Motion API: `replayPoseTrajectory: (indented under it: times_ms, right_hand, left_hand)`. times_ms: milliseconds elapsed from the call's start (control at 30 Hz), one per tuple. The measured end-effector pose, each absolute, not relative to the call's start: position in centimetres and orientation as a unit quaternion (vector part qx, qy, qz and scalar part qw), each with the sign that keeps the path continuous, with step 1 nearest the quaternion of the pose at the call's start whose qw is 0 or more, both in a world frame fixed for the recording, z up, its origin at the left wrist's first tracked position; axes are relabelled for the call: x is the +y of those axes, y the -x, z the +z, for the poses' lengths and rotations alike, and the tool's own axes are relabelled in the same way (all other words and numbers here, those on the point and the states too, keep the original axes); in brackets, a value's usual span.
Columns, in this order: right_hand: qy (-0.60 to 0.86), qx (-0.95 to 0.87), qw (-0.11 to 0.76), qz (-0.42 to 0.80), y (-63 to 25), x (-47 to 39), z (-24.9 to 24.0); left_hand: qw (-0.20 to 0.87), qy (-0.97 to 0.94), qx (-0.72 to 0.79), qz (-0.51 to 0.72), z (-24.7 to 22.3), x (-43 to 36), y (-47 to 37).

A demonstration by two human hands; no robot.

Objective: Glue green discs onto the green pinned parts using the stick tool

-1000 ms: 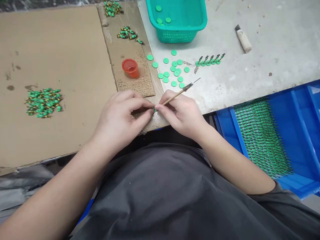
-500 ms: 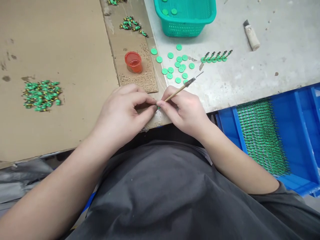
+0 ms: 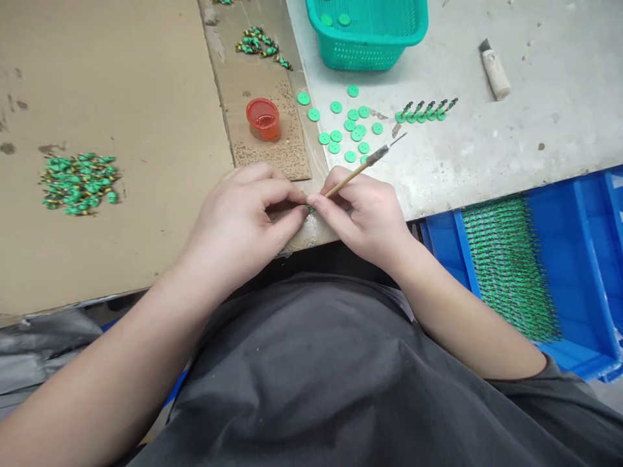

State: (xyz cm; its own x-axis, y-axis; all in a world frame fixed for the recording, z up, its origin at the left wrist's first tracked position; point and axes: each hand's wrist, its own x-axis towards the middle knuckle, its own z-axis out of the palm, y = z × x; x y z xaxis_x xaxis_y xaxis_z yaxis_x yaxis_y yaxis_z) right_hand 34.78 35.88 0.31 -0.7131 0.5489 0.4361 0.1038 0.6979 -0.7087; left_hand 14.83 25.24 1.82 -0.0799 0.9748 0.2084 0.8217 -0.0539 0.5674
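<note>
My left hand (image 3: 248,220) is pinched closed near the table's front edge, its fingertips at a small green piece (image 3: 311,209) mostly hidden by the fingers. My right hand (image 3: 367,214) grips a thin wooden-handled tool (image 3: 353,178) with a dark collar and a fine metal tip pointing up and right. Its thumb and forefinger also meet at the green piece, beside my left fingertips. Beyond my hands lie several loose green buttons (image 3: 350,124). A red cup (image 3: 263,120) with liquid stands on a cardboard piece (image 3: 243,154).
A teal basket (image 3: 363,55) stands at the back. Small green-and-black figures form a pile (image 3: 80,183) at left and another (image 3: 256,42) behind the cup. At right are a row of upright pieces on green discs (image 3: 421,117), a white tube (image 3: 495,71) and a blue bin (image 3: 574,259).
The view has shifted slightly, so the table items sit a little differently. Both hands keep nearly the same pinch, and the tool's tip has moved slightly up and right.
</note>
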Motion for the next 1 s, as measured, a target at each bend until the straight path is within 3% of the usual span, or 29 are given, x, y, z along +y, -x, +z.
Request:
replayPoseTrajectory:
  times_ms: [567, 1000]
  right_hand:
    - [0.211, -0.873, 0.323, 0.298, -34.4, 34.8, 0.4]
    - [0.238, -0.848, 0.339, 0.331, -34.6, 34.8, 0.6]
  left_hand:
    - [0.155, -0.653, 0.695, 0.258, 2.4, 25.2, -15.0]
    - [0.157, -0.659, 0.684, 0.273, 2.2, 25.2, -14.8]
